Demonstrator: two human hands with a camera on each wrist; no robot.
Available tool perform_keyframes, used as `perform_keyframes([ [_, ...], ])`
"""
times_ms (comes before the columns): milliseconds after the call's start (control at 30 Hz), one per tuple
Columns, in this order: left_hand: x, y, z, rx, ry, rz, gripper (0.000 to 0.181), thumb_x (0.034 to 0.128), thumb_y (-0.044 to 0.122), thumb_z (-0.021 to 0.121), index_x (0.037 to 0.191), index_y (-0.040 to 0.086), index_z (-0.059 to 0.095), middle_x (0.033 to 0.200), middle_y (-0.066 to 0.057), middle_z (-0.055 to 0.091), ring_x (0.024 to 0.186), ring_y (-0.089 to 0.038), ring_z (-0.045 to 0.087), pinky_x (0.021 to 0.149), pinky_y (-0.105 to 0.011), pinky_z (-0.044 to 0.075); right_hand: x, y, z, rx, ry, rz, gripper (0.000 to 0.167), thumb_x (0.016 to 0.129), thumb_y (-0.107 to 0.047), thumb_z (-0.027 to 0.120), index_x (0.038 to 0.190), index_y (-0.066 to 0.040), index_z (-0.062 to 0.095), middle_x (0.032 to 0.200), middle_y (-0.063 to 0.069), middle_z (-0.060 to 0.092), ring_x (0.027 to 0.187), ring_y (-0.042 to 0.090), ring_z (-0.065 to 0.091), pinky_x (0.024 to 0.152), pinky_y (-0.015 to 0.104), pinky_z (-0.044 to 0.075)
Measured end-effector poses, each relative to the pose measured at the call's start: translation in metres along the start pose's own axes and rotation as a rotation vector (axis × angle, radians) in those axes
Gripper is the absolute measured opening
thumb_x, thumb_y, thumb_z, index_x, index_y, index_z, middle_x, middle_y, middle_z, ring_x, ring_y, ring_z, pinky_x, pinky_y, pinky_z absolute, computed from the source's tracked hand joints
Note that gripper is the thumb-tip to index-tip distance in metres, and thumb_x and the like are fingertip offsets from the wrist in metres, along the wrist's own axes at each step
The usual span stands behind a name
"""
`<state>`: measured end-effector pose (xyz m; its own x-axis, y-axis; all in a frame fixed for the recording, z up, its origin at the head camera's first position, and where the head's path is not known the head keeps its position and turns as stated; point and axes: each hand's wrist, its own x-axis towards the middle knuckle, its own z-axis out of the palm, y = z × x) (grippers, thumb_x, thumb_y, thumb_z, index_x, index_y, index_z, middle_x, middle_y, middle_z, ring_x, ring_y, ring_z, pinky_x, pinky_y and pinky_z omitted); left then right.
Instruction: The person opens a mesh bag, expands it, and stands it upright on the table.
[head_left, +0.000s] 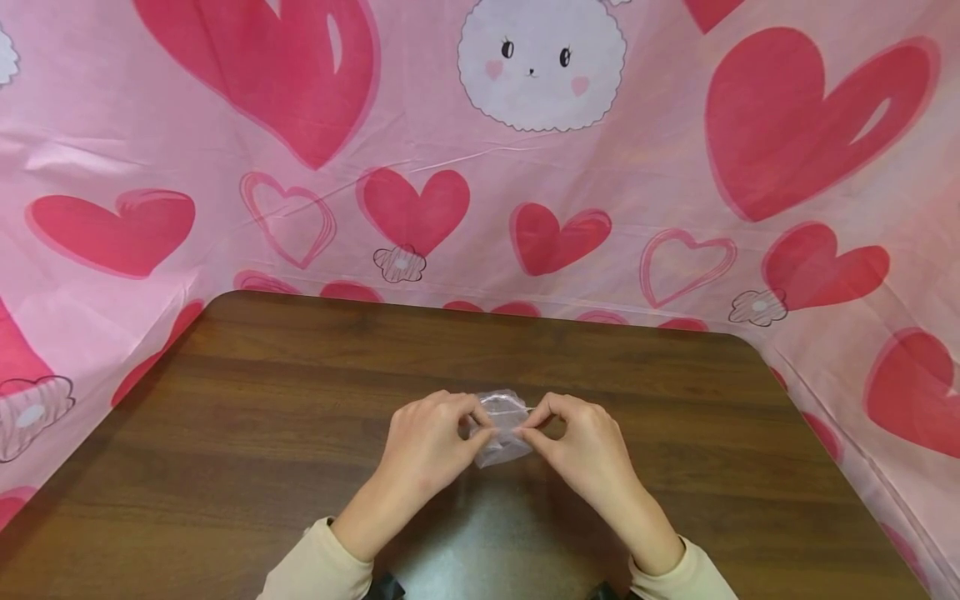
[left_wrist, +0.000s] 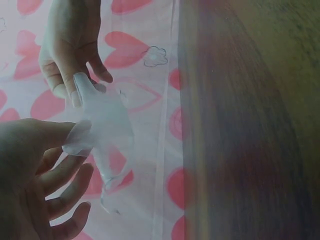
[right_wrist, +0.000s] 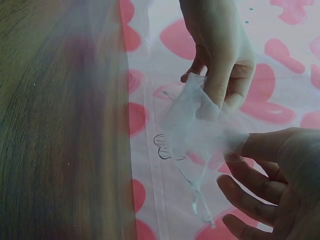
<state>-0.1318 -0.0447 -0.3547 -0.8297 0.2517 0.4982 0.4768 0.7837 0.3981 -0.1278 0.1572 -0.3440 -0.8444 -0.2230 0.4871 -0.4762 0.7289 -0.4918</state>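
Note:
A small sheer white drawstring pouch (head_left: 502,452) is held up over the table between both hands. My left hand (head_left: 431,433) pinches its left side between thumb and forefinger. On the opposite side my right hand (head_left: 588,437) pinches the thin material in the same way. Both wrist views show the see-through fabric of the pouch (left_wrist: 111,117) spread between the fingertips, with thin cords (right_wrist: 196,197) dangling from it. In the right wrist view, the other fingers of the right hand (right_wrist: 275,180) are loosely bent away from the pouch. Whether anything lies inside cannot be made out.
A dark brown wooden table (head_left: 300,400) with rounded far corners lies under the hands. Pink cloth (head_left: 420,100) printed with red hearts hangs behind it and along both sides. Light reflects off the tabletop between the forearms.

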Motion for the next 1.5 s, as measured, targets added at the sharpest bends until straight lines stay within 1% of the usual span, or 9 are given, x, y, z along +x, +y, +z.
perform_keyframes([
  [167,0.0006,0.0008,0.0008,0.012,-0.009,0.04,0.02,0.0747,0.033,0.086,0.091,0.031,0.075,0.067,0.019,0.06,0.059,0.001,0.052,0.052,-0.023,0.038,-0.0002,0.0,0.0002,0.017,-0.003,-0.02,0.027,0.068,-0.009,0.091,0.074,-0.024,0.07,0.079,-0.013,0.07,0.074,0.007,0.066,0.062,0.03,0.049],
  [300,0.0002,0.0008,0.0006,0.01,0.004,0.06,0.013,0.0759,0.033,0.085,0.086,0.033,0.077,0.068,0.02,0.061,0.062,0.002,0.053,0.052,-0.022,0.039,-0.0002,0.0004,0.0008,0.045,-0.01,-0.043,0.022,0.071,-0.011,0.089,0.08,-0.025,0.075,0.08,-0.017,0.069,0.077,0.005,0.066,0.066,0.03,0.05],
  [400,-0.0004,0.0005,0.0005,0.01,0.029,0.049,0.009,0.076,0.03,0.085,0.079,0.031,0.077,0.067,0.018,0.061,0.06,0.002,0.052,0.052,-0.022,0.039,-0.0001,0.0,0.0009,0.059,-0.017,-0.046,0.018,0.074,-0.015,0.088,0.084,-0.025,0.077,0.082,-0.019,0.069,0.078,0.003,0.065,0.066,0.029,0.05],
  [667,0.0002,-0.0003,0.0004,0.022,0.082,-0.025,0.014,0.0758,0.028,0.083,0.072,0.028,0.07,0.061,0.015,0.055,0.053,-0.001,0.047,0.049,-0.024,0.037,0.0005,-0.0043,-0.0012,0.061,-0.02,-0.057,0.012,0.08,-0.021,0.085,0.089,-0.021,0.078,0.084,-0.018,0.07,0.081,0.002,0.064,0.069,0.029,0.051],
  [800,0.001,-0.0008,-0.0005,0.017,0.117,-0.067,0.01,0.0788,0.028,0.081,0.078,0.028,0.071,0.062,0.017,0.057,0.054,0.0,0.049,0.051,-0.026,0.038,0.0,-0.0053,-0.0019,0.073,-0.015,-0.047,0.012,0.081,-0.023,0.083,0.091,-0.02,0.078,0.083,-0.017,0.069,0.076,0.004,0.063,0.064,0.028,0.048],
  [900,0.0015,-0.0011,-0.0011,0.016,0.121,-0.087,0.01,0.0802,0.03,0.081,0.087,0.028,0.073,0.063,0.02,0.057,0.056,0.0,0.049,0.053,-0.027,0.039,0.0,-0.0059,-0.0021,0.085,-0.009,-0.037,0.013,0.081,-0.023,0.083,0.092,-0.02,0.078,0.081,-0.018,0.067,0.072,0.006,0.062,0.061,0.029,0.047],
  [1033,0.0015,-0.0017,-0.0015,0.027,0.115,-0.093,0.013,0.0806,0.029,0.08,0.092,0.028,0.076,0.062,0.019,0.056,0.054,-0.001,0.048,0.052,-0.027,0.038,-0.0002,-0.0061,-0.0017,0.094,0.009,-0.04,0.014,0.081,-0.023,0.084,0.093,-0.019,0.078,0.079,-0.018,0.066,0.07,0.008,0.062,0.06,0.027,0.046],
  [1200,0.001,-0.001,-0.0015,0.024,0.113,-0.089,0.008,0.0808,0.029,0.08,0.088,0.029,0.076,0.062,0.019,0.058,0.053,0.0,0.048,0.051,-0.026,0.037,-0.0018,-0.0072,-0.0014,0.101,-0.001,-0.023,0.018,0.08,-0.024,0.084,0.096,-0.018,0.078,0.077,-0.019,0.063,0.068,0.007,0.06,0.058,0.024,0.042],
  [1500,0.0009,0.0032,-0.0018,-0.071,0.106,-0.078,0.007,0.0843,0.027,0.077,0.09,0.028,0.072,0.069,0.021,0.066,0.059,0.003,0.054,0.054,-0.026,0.04,-0.0013,-0.008,-0.0017,0.055,-0.039,0.025,0.028,0.077,-0.029,0.086,0.101,-0.017,0.078,0.079,-0.016,0.067,0.069,0.004,0.061,0.057,0.025,0.043],
])
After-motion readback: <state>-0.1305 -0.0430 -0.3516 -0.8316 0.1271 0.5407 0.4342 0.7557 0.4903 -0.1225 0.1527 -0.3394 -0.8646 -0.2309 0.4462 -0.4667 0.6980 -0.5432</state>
